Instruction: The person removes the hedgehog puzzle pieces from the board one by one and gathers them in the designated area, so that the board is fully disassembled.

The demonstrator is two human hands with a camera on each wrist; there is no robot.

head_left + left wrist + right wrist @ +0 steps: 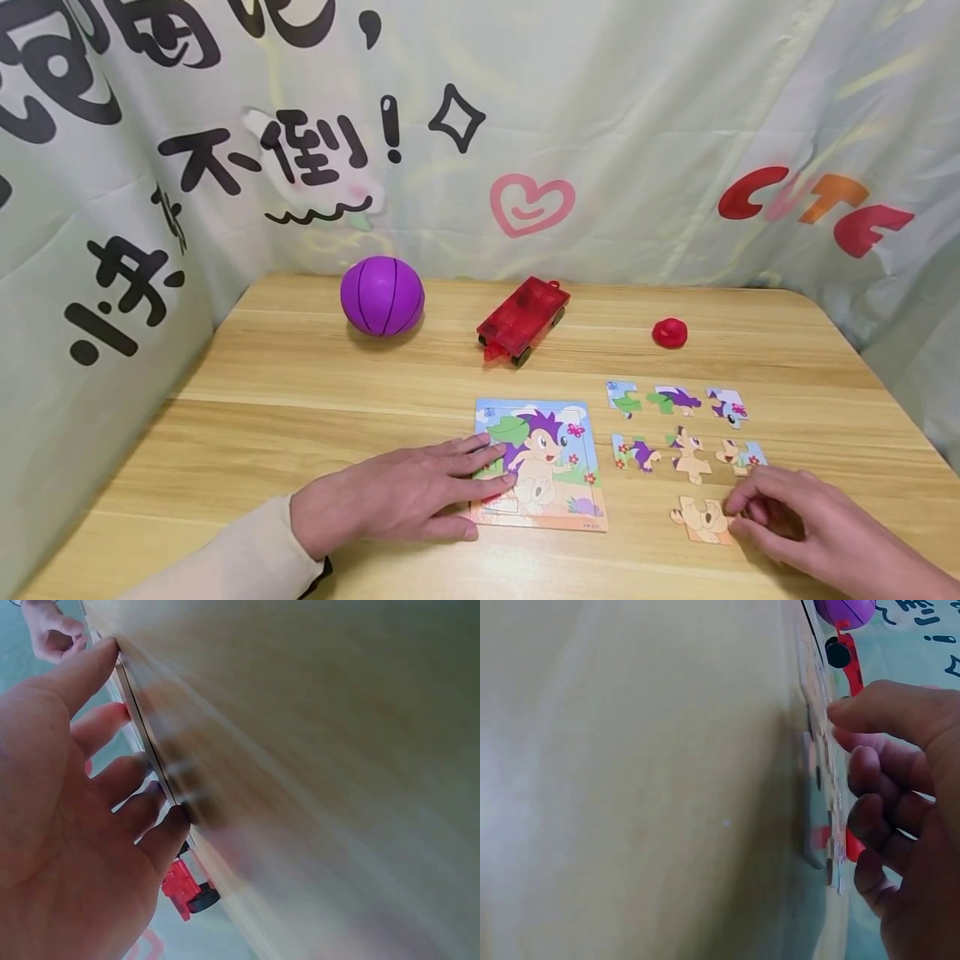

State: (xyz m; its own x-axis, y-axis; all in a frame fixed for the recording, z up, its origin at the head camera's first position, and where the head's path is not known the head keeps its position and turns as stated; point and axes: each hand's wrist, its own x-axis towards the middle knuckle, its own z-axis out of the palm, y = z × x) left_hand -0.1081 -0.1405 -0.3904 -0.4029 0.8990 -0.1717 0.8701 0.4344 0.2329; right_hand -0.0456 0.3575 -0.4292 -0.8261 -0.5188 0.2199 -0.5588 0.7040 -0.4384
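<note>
A square picture puzzle board (555,467) with a purple-haired hedgehog lies on the table. My left hand (408,492) rests with spread fingers on its left edge; in the left wrist view that hand (82,795) covers part of the board's side. To the right, several loose puzzle pieces (690,454) lie flat in rows. My right hand (810,517) has thumb and forefinger close together at the right edge of a tan puzzle piece (707,525). The right wrist view shows that hand (900,795) loosely curled beside the pieces; whether it pinches one stays hidden.
At the back stand a purple ball (382,297), a red wheeled cart (525,317) and a small red knobbed object (670,333). Behind the wooden table (285,383) hangs a printed cloth (637,125), with another cloth face along the left side.
</note>
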